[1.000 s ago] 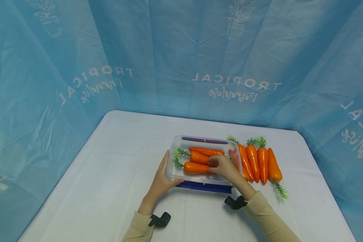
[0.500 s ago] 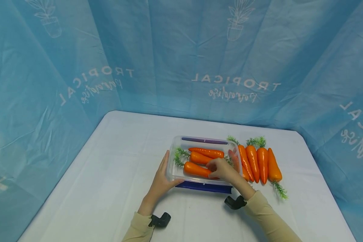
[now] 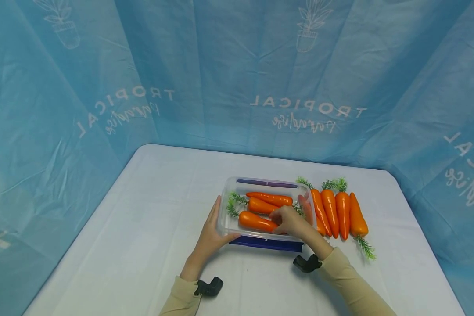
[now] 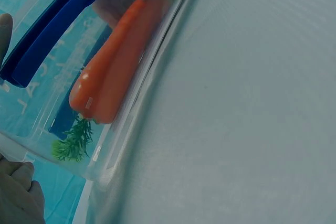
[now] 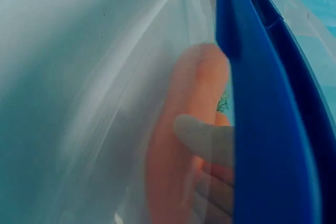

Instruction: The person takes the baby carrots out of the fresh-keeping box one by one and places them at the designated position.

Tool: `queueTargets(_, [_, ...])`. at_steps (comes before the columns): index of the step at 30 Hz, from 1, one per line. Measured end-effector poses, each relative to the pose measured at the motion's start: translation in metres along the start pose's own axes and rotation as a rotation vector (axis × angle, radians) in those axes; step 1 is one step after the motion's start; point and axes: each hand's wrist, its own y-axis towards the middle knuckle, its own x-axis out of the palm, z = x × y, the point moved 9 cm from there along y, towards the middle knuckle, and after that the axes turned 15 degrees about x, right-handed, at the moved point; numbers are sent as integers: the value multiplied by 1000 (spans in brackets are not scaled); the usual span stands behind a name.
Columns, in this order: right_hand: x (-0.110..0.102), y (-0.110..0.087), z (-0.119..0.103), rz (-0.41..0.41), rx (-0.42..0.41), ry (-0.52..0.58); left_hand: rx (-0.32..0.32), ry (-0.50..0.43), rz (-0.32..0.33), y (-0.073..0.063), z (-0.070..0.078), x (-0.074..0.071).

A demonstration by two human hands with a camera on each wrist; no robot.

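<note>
A clear plastic food container (image 3: 224,219) with blue latch flaps (image 3: 265,243) stands without a lid on the table. Inside lie several orange carrots with green tops, among them a far carrot (image 3: 269,199) and a middle carrot (image 3: 262,205). My right hand (image 3: 290,220) reaches in over the near wall and pinches the narrow end of the nearest carrot (image 3: 256,220); through the clear wall in the right wrist view, the thumb (image 5: 202,135) presses on a carrot. My left hand (image 3: 210,232) rests at the near left corner, fingers straight along the left side and thumb at the front rim.
Just right of the container, several more carrots (image 3: 342,215) lie side by side on the white table (image 3: 122,245). The rightmost carrot (image 3: 357,217) points its leaves towards me. A blue printed curtain (image 3: 229,74) hangs behind the table.
The nearest carrot has tilted slightly, its narrow end turning towards the near wall, and shifted a little left. My right hand has moved slightly with it. My left hand and the container stay put.
</note>
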Motion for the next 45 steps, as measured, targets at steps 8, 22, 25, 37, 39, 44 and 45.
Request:
queueTargets(8, [-14, -6, -5, 93, -18, 107, -1, 6, -5, 0, 0, 0])
queueTargets(22, [-35, -17, -6, 220, -67, 196, 20, -3, -14, 1, -2, 2])
queueTargets(25, [-40, -22, -7, 236, -80, 214, 11, -12, -13, 1, -1, 2])
queueTargets(37, [-79, -56, 23, 381, 35, 430, 7, 26, -8, -1, -2, -1])
queueTargets(39, [-85, -63, 27, 415, 41, 453, 0, 26, -10, 0, -2, -1])
queueTargets(44, [-99, -79, 39, 501, 98, 539, -3, 30, -13, 0, -2, 0])
queueTargets(45, [-103, -82, 42, 531, 112, 556, 4, 30, -13, 1, -1, 0])
